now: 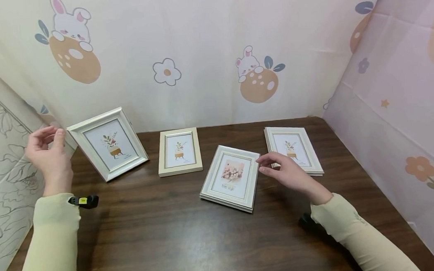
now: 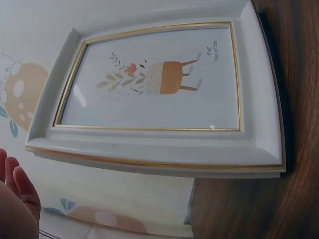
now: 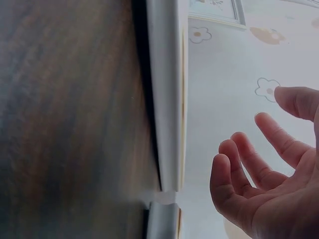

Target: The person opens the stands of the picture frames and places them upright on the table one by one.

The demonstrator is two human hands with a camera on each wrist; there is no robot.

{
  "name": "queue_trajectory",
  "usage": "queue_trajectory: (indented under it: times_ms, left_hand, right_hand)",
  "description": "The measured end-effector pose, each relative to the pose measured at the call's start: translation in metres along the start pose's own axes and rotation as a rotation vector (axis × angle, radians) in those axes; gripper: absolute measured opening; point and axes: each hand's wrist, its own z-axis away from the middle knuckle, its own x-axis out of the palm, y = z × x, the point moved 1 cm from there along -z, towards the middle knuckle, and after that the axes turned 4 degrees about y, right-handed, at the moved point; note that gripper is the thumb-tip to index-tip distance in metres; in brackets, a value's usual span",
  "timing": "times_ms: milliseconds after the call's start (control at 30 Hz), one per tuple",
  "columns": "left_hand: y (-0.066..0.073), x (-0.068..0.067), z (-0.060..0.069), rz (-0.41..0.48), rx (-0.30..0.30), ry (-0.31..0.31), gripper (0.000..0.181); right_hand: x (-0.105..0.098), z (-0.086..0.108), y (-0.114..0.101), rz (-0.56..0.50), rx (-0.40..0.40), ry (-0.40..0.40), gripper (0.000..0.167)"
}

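Observation:
At the left, a silver-white picture frame (image 1: 111,144) with a plant-pot print stands tilted back on the table. My left hand (image 1: 49,156) is beside its upper left corner, holding nothing; the left wrist view shows the fingers (image 2: 24,185) apart from the frame. Nearer the middle lies a white picture frame (image 1: 230,178) with a pink flower print. My right hand (image 1: 284,170) hovers by its upper right corner. Loosely bent fingers (image 3: 276,137) with nothing in them appear in the right wrist view, a little away from a frame's edge (image 3: 169,99).
A cream picture frame (image 1: 179,151) lies between those two. Another white picture frame (image 1: 294,150) lies at the right, behind my right hand. All are on a dark wooden table (image 1: 186,237), with a printed curtain (image 1: 203,95) along the back.

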Motion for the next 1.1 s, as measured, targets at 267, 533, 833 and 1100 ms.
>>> queue_trajectory:
  times_ms: [267, 533, 833, 1100]
  left_hand:
    - [0.005, 0.017, 0.018, -0.037, 0.088, -0.189, 0.015]
    - [0.002, 0.042, 0.037, -0.192, 0.158, -0.415, 0.018]
    - [-0.006, 0.075, 0.071, -0.391, 0.127, -0.712, 0.024]
    - [-0.035, 0.099, 0.078, -0.519, -0.007, -0.842, 0.031]
  right_hand:
    - [-0.008, -0.003, 0.0, -0.008, 0.023, 0.024, 0.03]
    - [-0.013, -0.005, 0.005, -0.02, 0.019, 0.044, 0.028]
    - [-0.02, -0.009, 0.007, 0.0, 0.024, 0.056, 0.029]
    - [-0.014, -0.007, 0.008, 0.01, 0.014, 0.042, 0.029]
